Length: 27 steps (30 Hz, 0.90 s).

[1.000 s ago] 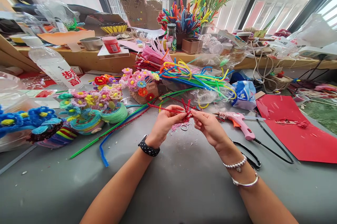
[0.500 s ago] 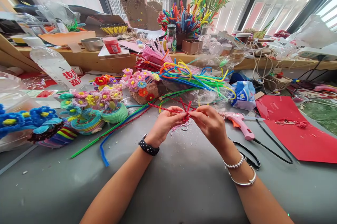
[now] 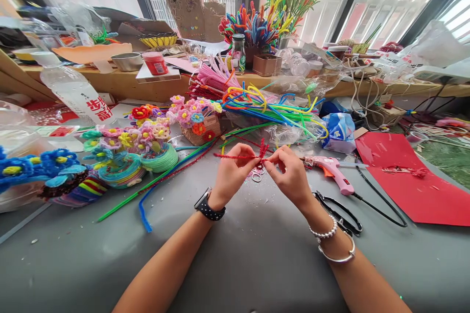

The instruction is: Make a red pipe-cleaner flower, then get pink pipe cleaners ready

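Both hands meet above the grey table [image 3: 235,264], pinching a red glittery pipe cleaner [image 3: 238,156] that is twisted into a small spiky knot [image 3: 263,149] between them. My left hand [image 3: 233,171], with a black dotted watch on its wrist, has its fingers closed on the knot's left side, where a straight red tail runs out to the left. My right hand [image 3: 292,173], wearing a pearl bracelet and a bangle, pinches the knot from the right. Small metal key rings [image 3: 257,176] lie on the table just under the hands.
A pink glue gun [image 3: 332,171] with its black cord lies right of the hands, beside a red paper sheet [image 3: 411,180] and black scissors [image 3: 340,210]. Loose pipe cleaners [image 3: 279,109] and pipe-cleaner flowers [image 3: 143,139] lie behind. A plastic bottle [image 3: 73,90] lies at the left.
Both hands have shifted slightly left and up with the red pipe cleaner. Its left tail has swung from slanting to nearly level. The right hand's pinch has moved closer to the knot.
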Each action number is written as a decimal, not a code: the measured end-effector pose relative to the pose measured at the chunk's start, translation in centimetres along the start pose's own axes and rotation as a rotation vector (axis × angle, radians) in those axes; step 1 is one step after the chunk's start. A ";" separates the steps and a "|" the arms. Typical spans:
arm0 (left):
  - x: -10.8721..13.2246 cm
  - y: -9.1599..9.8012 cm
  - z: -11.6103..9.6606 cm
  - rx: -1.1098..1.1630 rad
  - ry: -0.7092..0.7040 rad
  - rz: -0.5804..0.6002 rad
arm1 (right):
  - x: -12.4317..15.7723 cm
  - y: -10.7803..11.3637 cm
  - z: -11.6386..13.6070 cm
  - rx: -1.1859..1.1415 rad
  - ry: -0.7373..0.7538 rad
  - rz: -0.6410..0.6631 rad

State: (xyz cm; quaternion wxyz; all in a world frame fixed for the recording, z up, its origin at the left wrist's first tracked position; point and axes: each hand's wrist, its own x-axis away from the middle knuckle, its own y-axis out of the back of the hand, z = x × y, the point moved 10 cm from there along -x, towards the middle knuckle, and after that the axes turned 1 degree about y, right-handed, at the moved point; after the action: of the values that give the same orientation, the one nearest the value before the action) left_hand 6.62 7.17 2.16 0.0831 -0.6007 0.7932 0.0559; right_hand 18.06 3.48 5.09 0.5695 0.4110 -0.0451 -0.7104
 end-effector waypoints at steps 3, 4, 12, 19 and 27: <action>0.5 0.0 -1.4 -0.203 -0.133 -0.043 | 0.1 -0.7 -2.0 -0.147 -0.204 0.030; 0.6 -0.1 -1.6 -0.250 -0.156 -0.048 | 0.4 -1.1 -3.0 -0.224 -0.299 0.044; 0.9 -0.5 -1.9 -0.200 -0.145 -0.037 | 1.9 -4.1 -5.4 -0.759 -0.662 0.204; 0.0 -0.1 1.6 0.222 0.214 -0.012 | -0.4 1.4 0.0 0.027 0.086 -0.025; 0.1 -0.5 2.0 0.249 0.239 0.039 | 0.6 0.3 1.9 0.255 0.372 0.013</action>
State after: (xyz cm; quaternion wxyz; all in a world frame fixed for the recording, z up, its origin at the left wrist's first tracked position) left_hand 7.20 7.33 0.18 0.0609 -0.5727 0.8097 -0.1128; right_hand 17.10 2.10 6.19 0.5159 0.6034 -0.0313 -0.6072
